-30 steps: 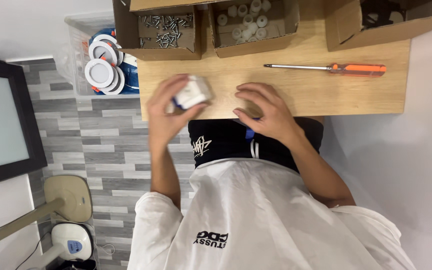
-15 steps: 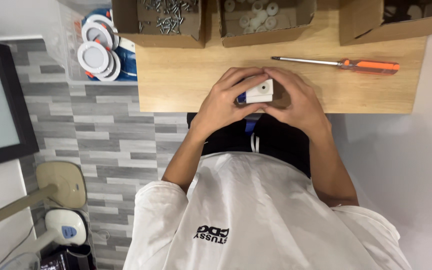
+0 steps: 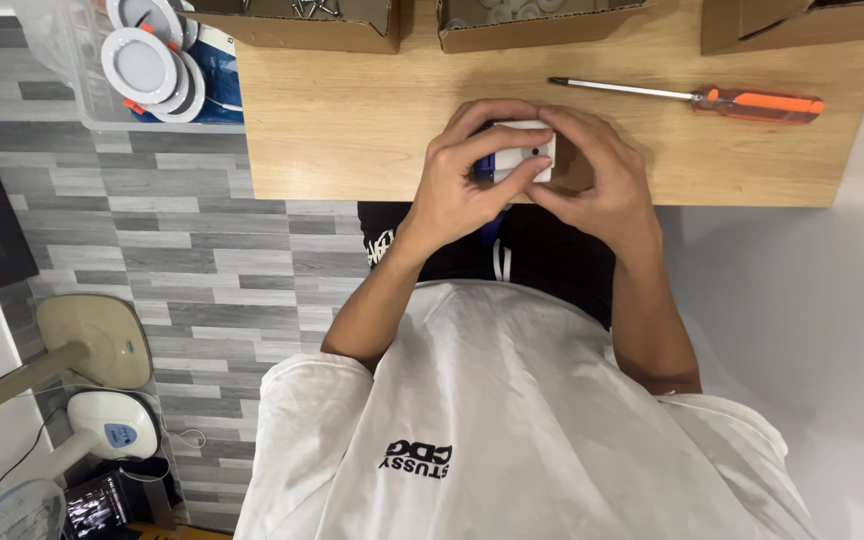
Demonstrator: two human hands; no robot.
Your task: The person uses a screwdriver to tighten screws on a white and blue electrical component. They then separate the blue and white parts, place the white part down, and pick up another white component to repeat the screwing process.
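A small white box-shaped part (image 3: 525,152) with a blue piece on its left side is held over the near edge of the wooden table (image 3: 352,130). My left hand (image 3: 462,180) wraps its left side, fingers over the top and thumb beneath. My right hand (image 3: 602,175) grips its right side, fingers curled over the top edge. Both hands meet around the part, hiding most of it.
An orange-handled screwdriver (image 3: 712,98) lies on the table to the right. Three open cardboard boxes (image 3: 302,25) line the far edge. A clear bin of round white lamp fittings (image 3: 147,65) stands left of the table. A fan base (image 3: 102,425) sits on the tiled floor.
A second ago my left hand held the white part up alone, with the right hand on the table. The hands have come together and now both grip the part near the table's edge.
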